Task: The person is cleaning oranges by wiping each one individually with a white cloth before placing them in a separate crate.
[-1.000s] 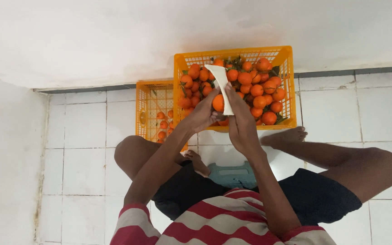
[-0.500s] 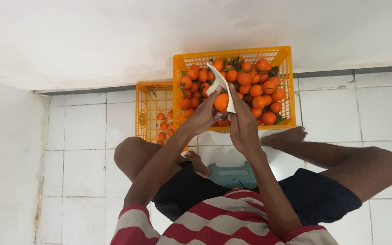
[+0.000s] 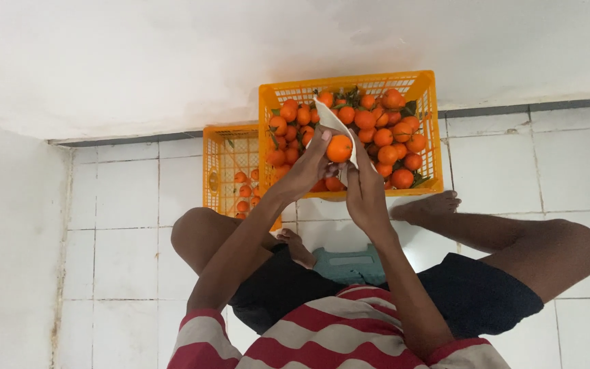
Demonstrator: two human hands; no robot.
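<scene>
Orange: one orange is held up in front of the full crate, between the two hands.
White sheet: a white sheet stands behind and beside the orange, and its pointed top reaches over the fruit pile.
Left hand: the left hand is closed around the orange from the left side, fingers curled on it.
Right hand: the right hand is closed on the lower edge of the white sheet, just beside the orange.
Full crate: an orange plastic crate is filled with oranges, and its far wall is near the white wall.
Second crate: a lower crate is touching the left side of the full one, with only few oranges inside.
Floor: the white tiled floor has open room on the left of the crates and on the right, past the bare foot.
Stool: a green stool shows between the legs.
</scene>
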